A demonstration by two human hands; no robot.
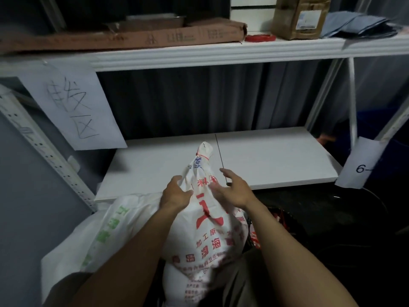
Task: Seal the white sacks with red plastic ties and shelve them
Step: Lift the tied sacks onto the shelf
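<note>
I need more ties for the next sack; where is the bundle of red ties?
The red ties lie on the upper shelf, right of centre, between the flat cardboard box and the brown parcel.

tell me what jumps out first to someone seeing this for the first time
Front and centre stands a white sack with red print, its neck already cinched by a red tie. The left hand pinches the sack's fabric while the right hand hovers open at its side. Behind it lies a bare white lower shelf, and a handwritten paper sign hangs at upper left.
</note>
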